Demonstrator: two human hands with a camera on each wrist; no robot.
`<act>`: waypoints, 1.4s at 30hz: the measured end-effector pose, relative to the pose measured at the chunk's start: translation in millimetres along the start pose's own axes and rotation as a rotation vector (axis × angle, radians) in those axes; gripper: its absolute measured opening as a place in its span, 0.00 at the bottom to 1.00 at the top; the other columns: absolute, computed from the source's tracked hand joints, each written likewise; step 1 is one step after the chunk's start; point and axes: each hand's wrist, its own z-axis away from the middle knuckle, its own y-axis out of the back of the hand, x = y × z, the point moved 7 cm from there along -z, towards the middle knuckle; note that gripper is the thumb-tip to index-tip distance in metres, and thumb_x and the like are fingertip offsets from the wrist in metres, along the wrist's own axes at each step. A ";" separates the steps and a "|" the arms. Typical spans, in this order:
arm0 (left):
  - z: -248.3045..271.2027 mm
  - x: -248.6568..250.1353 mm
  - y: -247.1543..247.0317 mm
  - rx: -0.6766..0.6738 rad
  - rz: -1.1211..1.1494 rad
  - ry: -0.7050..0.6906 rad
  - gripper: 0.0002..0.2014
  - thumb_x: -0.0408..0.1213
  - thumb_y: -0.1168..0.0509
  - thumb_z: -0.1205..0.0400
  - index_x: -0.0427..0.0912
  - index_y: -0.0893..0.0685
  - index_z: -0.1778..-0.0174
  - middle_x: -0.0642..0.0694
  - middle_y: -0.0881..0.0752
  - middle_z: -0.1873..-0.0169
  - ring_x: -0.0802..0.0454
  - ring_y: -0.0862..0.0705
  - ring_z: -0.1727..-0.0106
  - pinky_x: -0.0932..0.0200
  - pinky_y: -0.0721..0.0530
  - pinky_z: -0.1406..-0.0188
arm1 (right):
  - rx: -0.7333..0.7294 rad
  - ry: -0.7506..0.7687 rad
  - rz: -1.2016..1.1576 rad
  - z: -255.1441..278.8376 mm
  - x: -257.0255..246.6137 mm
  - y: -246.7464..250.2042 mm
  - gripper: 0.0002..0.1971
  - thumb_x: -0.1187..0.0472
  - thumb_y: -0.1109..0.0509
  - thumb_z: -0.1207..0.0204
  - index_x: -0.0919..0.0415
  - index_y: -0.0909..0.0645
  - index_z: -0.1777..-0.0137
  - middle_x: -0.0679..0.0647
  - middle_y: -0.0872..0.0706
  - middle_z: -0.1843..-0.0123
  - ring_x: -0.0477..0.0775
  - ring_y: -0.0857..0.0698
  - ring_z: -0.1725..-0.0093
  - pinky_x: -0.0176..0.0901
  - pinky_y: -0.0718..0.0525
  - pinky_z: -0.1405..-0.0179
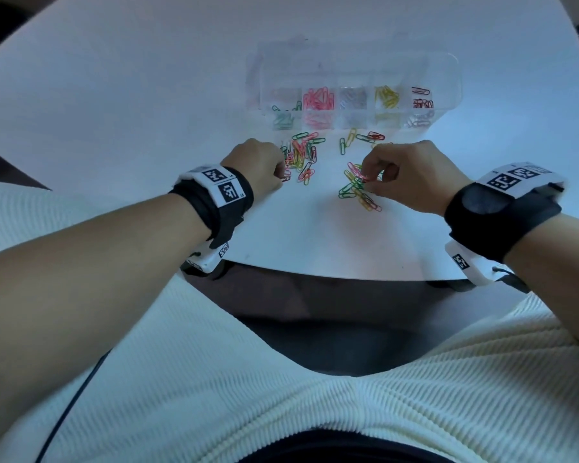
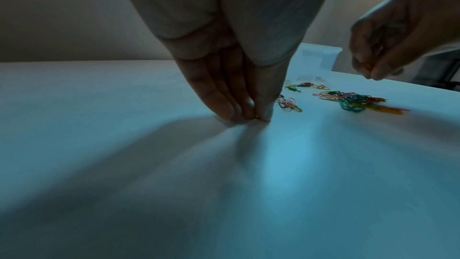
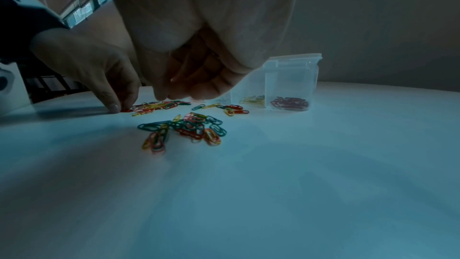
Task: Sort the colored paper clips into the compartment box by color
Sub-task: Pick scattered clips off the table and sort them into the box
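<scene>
A clear compartment box (image 1: pixel 445 66) stands at the back of the white table, with green, pink, silver, yellow and red clips sorted in its cells. Two loose piles of mixed clips lie in front of it: a left pile (image 1: pixel 303 155) and a right pile (image 1: pixel 358 192). My left hand (image 1: pixel 282 177) is down on the table at the near edge of the left pile, fingertips (image 2: pixel 266 114) pinched together on a red clip (image 3: pixel 125 110). My right hand (image 1: pixel 370 182) hovers just above the right pile (image 3: pixel 189 127), pinching a reddish-orange clip (image 2: pixel 368 67).
A few stray clips (image 1: pixel 365 137) lie between the piles and the box. The table's round near edge (image 1: pixel 315 279) is close behind my wrists. Bare table surface (image 1: pixel 131 111) stretches left of the box.
</scene>
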 end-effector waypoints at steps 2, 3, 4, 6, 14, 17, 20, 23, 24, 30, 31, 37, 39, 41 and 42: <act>0.2 5.2 -1.1 -0.004 -0.022 -0.003 0.06 0.33 0.35 0.23 0.41 0.12 0.55 0.43 0.12 0.55 0.43 0.15 0.54 0.56 0.19 0.58 | -0.009 0.003 -0.010 -0.9 0.2 -2.4 0.10 0.63 0.24 0.27 0.53 0.14 0.46 0.48 0.12 0.58 0.49 0.19 0.64 0.39 0.20 0.56; 0.6 7.4 -2.6 -0.014 -0.038 -0.001 0.06 0.33 0.35 0.23 0.41 0.13 0.56 0.42 0.12 0.56 0.43 0.15 0.55 0.56 0.19 0.58 | -0.006 0.016 0.005 -1.3 -0.2 -3.9 0.11 0.63 0.24 0.26 0.54 0.13 0.44 0.47 0.14 0.58 0.50 0.20 0.64 0.39 0.22 0.57; 1.4 9.1 -4.2 -0.030 -0.058 0.004 0.05 0.33 0.34 0.24 0.41 0.14 0.56 0.42 0.12 0.56 0.42 0.15 0.55 0.56 0.19 0.58 | 0.005 0.040 0.029 -2.0 -1.9 -5.0 0.11 0.63 0.25 0.25 0.55 0.12 0.43 0.47 0.15 0.58 0.50 0.22 0.65 0.38 0.24 0.57; 3.6 11.5 -9.6 -0.076 -0.098 0.017 0.06 0.35 0.33 0.26 0.39 0.16 0.55 0.41 0.13 0.56 0.41 0.15 0.55 0.54 0.18 0.58 | 0.034 0.090 0.068 -3.8 -8.5 -7.0 0.10 0.65 0.27 0.24 0.58 0.11 0.45 0.49 0.17 0.59 0.50 0.23 0.64 0.37 0.27 0.57; 10.7 13.0 -19.7 -0.146 -0.170 -0.026 0.09 0.40 0.32 0.29 0.38 0.17 0.57 0.41 0.15 0.61 0.42 0.17 0.61 0.55 0.20 0.66 | -0.031 -0.037 0.002 -24.4 -41.6 -24.4 0.13 0.63 0.43 0.27 0.66 0.19 0.63 0.54 0.15 0.68 0.59 0.19 0.63 0.48 0.22 0.62; 9.9 10.4 -17.0 -0.129 -0.157 -0.065 0.09 0.42 0.32 0.29 0.39 0.19 0.62 0.42 0.17 0.62 0.40 0.17 0.61 0.58 0.24 0.68 | 0.009 -0.053 0.035 -35.8 -53.3 -32.4 0.15 0.59 0.51 0.32 0.66 0.25 0.67 0.59 0.21 0.70 0.66 0.23 0.64 0.52 0.24 0.64; 9.3 10.7 -5.9 -0.089 -0.093 -0.098 0.09 0.41 0.33 0.30 0.44 0.27 0.70 0.46 0.23 0.68 0.41 0.22 0.63 0.61 0.33 0.73 | 0.076 -0.156 0.126 -47.3 -53.0 -35.9 0.15 0.51 0.48 0.27 0.58 0.24 0.66 0.58 0.21 0.69 0.66 0.21 0.62 0.50 0.24 0.66; 9.3 12.5 14.5 -0.032 0.061 -0.123 0.10 0.37 0.33 0.32 0.46 0.29 0.73 0.47 0.22 0.71 0.45 0.24 0.65 0.61 0.30 0.73 | 0.076 -0.242 0.269 -57.8 -45.4 -39.2 0.14 0.42 0.39 0.21 0.50 0.19 0.52 0.57 0.17 0.60 0.63 0.17 0.57 0.45 0.27 0.64; 8.7 12.1 21.9 -0.012 0.116 -0.129 0.09 0.36 0.32 0.32 0.46 0.27 0.73 0.48 0.20 0.71 0.46 0.23 0.65 0.60 0.27 0.70 | 0.061 -0.251 0.302 -60.9 -42.7 -40.5 0.15 0.41 0.38 0.21 0.49 0.18 0.46 0.58 0.16 0.55 0.63 0.16 0.55 0.44 0.26 0.63; -3.8 -1.4 43.4 0.069 0.202 -0.103 0.05 0.31 0.32 0.26 0.46 0.16 0.59 0.54 0.17 0.67 0.50 0.16 0.58 0.58 0.19 0.60 | 0.068 -0.272 0.341 -69.4 -36.7 -44.2 0.15 0.43 0.35 0.21 0.45 0.17 0.38 0.58 0.13 0.47 0.62 0.14 0.51 0.43 0.27 0.62; -6.2 -4.5 41.7 0.065 0.206 -0.090 0.07 0.31 0.32 0.25 0.47 0.15 0.55 0.52 0.16 0.65 0.49 0.15 0.57 0.57 0.17 0.56 | 0.068 -0.276 0.339 -70.5 -36.4 -45.5 0.14 0.44 0.36 0.20 0.45 0.16 0.39 0.58 0.13 0.48 0.62 0.14 0.51 0.43 0.27 0.62; -16.5 -16.0 34.8 0.051 0.211 -0.026 0.10 0.30 0.36 0.19 0.44 0.14 0.46 0.47 0.15 0.55 0.46 0.14 0.50 0.56 0.17 0.48 | 0.107 -0.314 0.254 -70.5 -34.0 -49.0 0.09 0.48 0.35 0.22 0.49 0.17 0.49 0.57 0.13 0.55 0.61 0.17 0.58 0.42 0.26 0.64; -18.6 -17.4 36.3 0.059 0.218 -0.002 0.10 0.28 0.38 0.20 0.46 0.16 0.51 0.49 0.17 0.56 0.47 0.16 0.49 0.58 0.21 0.53 | 0.142 -0.314 0.200 -65.4 -34.8 -44.3 0.07 0.50 0.37 0.22 0.50 0.20 0.51 0.56 0.17 0.61 0.60 0.21 0.63 0.43 0.29 0.67; -18.9 -17.9 36.0 0.048 0.226 0.028 0.09 0.28 0.41 0.20 0.46 0.21 0.53 0.48 0.18 0.54 0.47 0.19 0.50 0.57 0.25 0.56 | 0.146 -0.292 0.158 -59.4 -35.2 -39.3 0.07 0.54 0.40 0.22 0.55 0.25 0.50 0.55 0.21 0.65 0.62 0.23 0.63 0.45 0.30 0.67; -19.1 -17.7 34.7 0.036 0.222 0.041 0.07 0.29 0.43 0.19 0.45 0.23 0.52 0.46 0.19 0.53 0.46 0.20 0.52 0.56 0.26 0.58 | 0.142 -0.286 0.142 -56.0 -33.9 -36.6 0.07 0.55 0.41 0.21 0.57 0.27 0.51 0.56 0.22 0.66 0.63 0.24 0.63 0.47 0.31 0.67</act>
